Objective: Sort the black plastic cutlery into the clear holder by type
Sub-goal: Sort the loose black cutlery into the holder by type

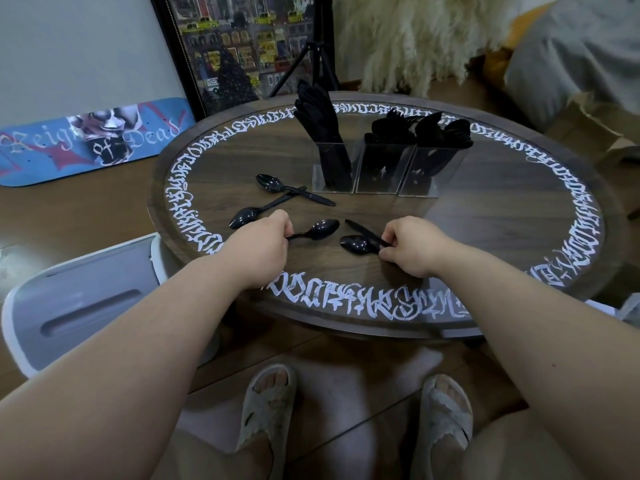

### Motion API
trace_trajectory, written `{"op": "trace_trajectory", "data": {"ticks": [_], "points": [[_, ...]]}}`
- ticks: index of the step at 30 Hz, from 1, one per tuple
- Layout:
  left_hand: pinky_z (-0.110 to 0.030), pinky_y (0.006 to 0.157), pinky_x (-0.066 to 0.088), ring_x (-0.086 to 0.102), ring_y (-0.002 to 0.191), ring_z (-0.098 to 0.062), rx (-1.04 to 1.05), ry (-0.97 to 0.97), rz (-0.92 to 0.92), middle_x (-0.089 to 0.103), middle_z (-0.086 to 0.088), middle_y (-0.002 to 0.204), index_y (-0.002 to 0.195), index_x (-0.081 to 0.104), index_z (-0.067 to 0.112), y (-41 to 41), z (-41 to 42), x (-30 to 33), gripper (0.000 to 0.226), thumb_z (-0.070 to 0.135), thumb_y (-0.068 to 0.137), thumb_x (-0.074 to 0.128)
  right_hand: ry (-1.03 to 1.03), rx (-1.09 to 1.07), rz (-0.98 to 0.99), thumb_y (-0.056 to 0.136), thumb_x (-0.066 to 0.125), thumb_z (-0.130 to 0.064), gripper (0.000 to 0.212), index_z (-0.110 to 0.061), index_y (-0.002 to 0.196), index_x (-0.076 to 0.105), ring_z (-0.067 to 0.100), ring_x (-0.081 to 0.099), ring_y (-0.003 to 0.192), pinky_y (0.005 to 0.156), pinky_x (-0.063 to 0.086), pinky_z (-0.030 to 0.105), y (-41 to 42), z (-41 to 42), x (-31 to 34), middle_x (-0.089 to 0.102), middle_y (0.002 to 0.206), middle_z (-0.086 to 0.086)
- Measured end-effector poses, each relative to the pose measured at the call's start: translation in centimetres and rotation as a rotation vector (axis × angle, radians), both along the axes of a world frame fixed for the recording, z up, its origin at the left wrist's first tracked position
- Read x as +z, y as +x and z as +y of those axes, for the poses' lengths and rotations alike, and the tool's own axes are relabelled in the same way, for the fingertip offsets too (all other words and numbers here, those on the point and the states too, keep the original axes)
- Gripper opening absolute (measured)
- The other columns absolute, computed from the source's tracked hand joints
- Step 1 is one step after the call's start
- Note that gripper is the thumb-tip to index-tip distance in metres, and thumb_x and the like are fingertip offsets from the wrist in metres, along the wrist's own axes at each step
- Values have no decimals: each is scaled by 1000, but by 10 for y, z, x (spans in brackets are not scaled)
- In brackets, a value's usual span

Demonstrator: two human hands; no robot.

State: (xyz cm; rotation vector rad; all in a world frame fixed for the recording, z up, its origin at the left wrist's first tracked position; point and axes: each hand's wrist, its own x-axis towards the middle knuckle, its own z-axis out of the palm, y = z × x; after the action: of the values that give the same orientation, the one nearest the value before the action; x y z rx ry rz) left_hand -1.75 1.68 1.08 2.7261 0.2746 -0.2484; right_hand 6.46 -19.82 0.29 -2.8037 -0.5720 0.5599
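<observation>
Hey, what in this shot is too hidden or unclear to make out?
Head view only:
- Spoon handle: its end is hidden inside the left hand.
- Cutlery under the right hand: handle ends are covered by fingers.
- Middle compartment of the clear holder: dark pieces blur together, type unclear.

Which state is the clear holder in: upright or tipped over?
Upright. The clear holder stands on its base on the table, and the cutlery in it points upward.
</observation>
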Motion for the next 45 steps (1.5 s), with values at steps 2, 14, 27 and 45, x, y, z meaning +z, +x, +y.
{"op": "trace_trajectory", "data": {"ticks": [2,14,27,45], "points": [[-33,65,44,55,77,-17,32,-39,-19,56,0,85,112,48,19,2,-4,1,16,16,99,39,-18,-2,-35,92,60,-26,8,-21,90,54,18,52,84,70,37,28,-1,-3,-1,57,89,-2],[-31,68,37,54,83,-21,-13,-53,-96,57,1,82,105,55,18,17,-45,7,20,27,100,38,173,-58,-129,86,67,-32,24,-16,97,53,24,56,89,77,47,35,-8,-18,-8,60,92,0],[-29,69,36,55,85,-19,-3,-115,-74,55,4,80,108,61,17,16,-45,11,28,29,102,36,96,-51,-330,94,49,-24,15,-16,82,53,28,54,77,62,34,29,-4,-19,-3,47,76,2],[-35,80,48,58,75,-20,-31,-432,-160,57,6,72,94,64,25,20,-82,30,28,23,101,37,912,-486,-41,85,65,-9,10,-16,78,66,-3,43,40,50,34,16,-27,-43,49,62,68,-1]]}}
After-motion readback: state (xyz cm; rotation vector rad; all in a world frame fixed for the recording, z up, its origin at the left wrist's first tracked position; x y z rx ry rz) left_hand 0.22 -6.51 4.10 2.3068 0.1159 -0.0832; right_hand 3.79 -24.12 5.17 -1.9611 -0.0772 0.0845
